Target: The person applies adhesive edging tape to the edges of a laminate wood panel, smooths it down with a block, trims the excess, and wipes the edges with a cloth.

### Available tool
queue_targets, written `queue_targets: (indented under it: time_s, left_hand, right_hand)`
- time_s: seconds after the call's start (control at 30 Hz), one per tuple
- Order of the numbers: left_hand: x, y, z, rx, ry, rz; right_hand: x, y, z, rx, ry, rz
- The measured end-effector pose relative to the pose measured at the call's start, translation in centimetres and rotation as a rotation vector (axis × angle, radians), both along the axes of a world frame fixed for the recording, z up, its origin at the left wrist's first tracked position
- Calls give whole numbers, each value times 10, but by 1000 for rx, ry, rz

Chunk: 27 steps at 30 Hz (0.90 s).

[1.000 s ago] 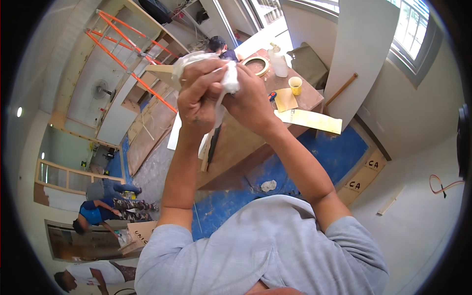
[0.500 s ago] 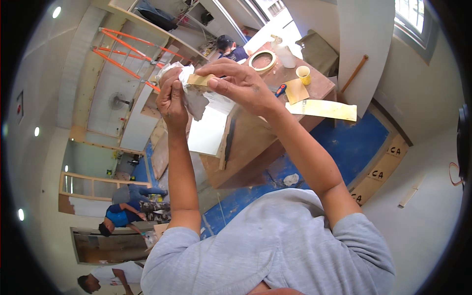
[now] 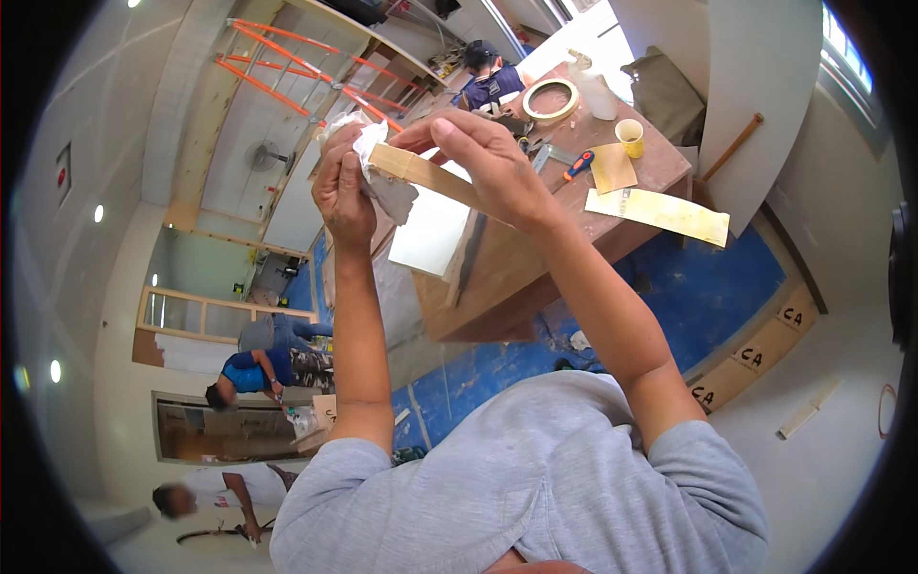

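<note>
We held a thin wooden strip [image 3: 426, 174] up in front of us, raised above the desk [image 3: 535, 258], with both hands closed on it. Our right hand [image 3: 488, 163] pinched the strip from above between thumb and fingers, near its upper end. Our left hand [image 3: 342, 187] gripped a crumpled white cloth [image 3: 368, 143] and pressed it against the end of the strip, so cloth and wood were touching. The strip ran slanting from the left hand down toward the right. On the desk beyond our hands lay a roll of tape [image 3: 550, 99], a yellow cup [image 3: 629, 137], a tool with a red and blue handle [image 3: 578, 165] and a long pale yellow sheet [image 3: 658, 214] hanging over the edge. A white panel [image 3: 432, 230] leaned against the desk's near side. Another person in a dark top [image 3: 486, 78] sat at the far end, and a person in blue [image 3: 253, 371] crouched on the floor at lower left.
</note>
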State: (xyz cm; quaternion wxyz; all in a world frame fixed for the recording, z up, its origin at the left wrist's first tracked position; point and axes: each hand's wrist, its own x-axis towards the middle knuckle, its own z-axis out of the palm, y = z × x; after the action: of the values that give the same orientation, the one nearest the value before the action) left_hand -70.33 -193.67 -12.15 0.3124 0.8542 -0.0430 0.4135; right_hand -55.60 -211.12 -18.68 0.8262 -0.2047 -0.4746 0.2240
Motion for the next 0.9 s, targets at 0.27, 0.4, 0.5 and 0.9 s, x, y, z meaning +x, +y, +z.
queue_targets:
  time_s: [0.27, 0.4, 0.5, 0.9]
  left_hand:
    - [2, -42, 9, 36, -12, 79]
    - [-3, -72, 12, 175, 19, 102]
    - [-1, -61, 23, 274, 85, 82]
    - [-18, 27, 9, 93, -9, 204]
  right_hand:
    - [-39, -1, 4, -296, -347, -783]
    - [-50, -5, 3, -364, -385, -733]
    - [-52, -4, 2, -365, -396, -738]
    - [-72, -3, -2, -359, -490, -766]
